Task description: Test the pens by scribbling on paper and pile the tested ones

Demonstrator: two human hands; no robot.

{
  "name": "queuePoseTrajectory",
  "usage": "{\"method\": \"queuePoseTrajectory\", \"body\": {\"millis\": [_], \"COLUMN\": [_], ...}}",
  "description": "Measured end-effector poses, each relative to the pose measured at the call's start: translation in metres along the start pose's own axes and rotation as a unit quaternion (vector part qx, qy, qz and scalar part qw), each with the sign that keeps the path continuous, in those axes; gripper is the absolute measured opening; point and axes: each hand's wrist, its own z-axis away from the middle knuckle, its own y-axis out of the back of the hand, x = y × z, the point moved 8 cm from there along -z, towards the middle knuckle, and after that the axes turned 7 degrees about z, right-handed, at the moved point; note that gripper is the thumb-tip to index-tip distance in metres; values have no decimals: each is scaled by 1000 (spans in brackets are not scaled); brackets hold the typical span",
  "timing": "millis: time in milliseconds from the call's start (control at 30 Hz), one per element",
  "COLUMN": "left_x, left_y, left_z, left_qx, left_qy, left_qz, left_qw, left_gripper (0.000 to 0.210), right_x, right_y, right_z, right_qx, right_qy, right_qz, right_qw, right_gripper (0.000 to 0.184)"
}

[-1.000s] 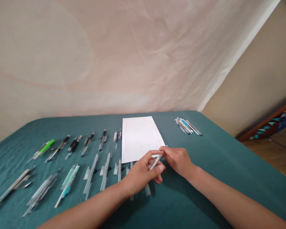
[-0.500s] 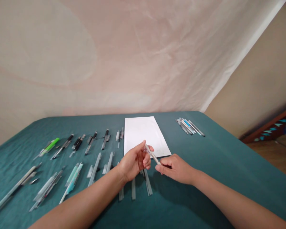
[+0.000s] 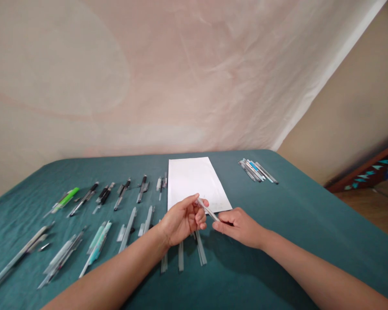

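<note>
A slim, pale pen [image 3: 208, 211] slants between my two hands, above the near edge of a white sheet of paper [image 3: 194, 178]. My left hand [image 3: 186, 216] pinches its upper end between thumb and fingers, the other fingers curled. Around its lower end the thumb and fingers of my right hand [image 3: 237, 227] are closed. Whether the pen has a cap on is too small to tell. Beneath my left hand and wrist lie several clear pen parts [image 3: 200, 248], partly hidden.
Across the left of the green-covered table [image 3: 278, 224] lie groups of taken-apart pens, among them a bright green pen [image 3: 65, 199], black-gripped pens [image 3: 106, 193] and a turquoise one [image 3: 97, 245]. A bundle of pens [image 3: 257, 171] rests at the back right. Behind hangs a pale cloth [image 3: 181, 77].
Both hands hold nearly the same pose on the pen, which has tilted very slightly. The view has shifted a little; nothing was taken up or let go.
</note>
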Motion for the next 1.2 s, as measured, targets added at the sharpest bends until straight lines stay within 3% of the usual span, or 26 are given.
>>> {"method": "queuePoseTrajectory", "body": {"millis": [267,467,600,700,967,1067,1200], "left_x": [0,13,24,27,26,32,40], "left_y": [-1,1,8,13,10,15,14], "left_z": [0,1,3,3,3,5,13], "left_qx": [-6,12,59,86,94,127,156], "left_qy": [0,-88,-162,-178,-181,-217,-286], "left_qz": [-20,-108,-146,-143,-171,-263,-412], "left_qw": [1000,990,974,970,964,931,851], "left_gripper": [38,40,31,33,45,44,27], "right_x": [3,-2,4,10,9,25,73], "right_y": [-3,5,24,37,45,54,76], "right_z": [-2,-3,-1,3,5,5,10], "right_qx": [-3,13,101,176,228,260,295], "right_qy": [-4,-5,-22,-44,-32,-48,-147], "right_qz": [-10,-34,-16,16,95,102,163], "right_qw": [1000,999,994,983,968,959,930], "right_gripper": [48,44,25,21,12,14,22]}}
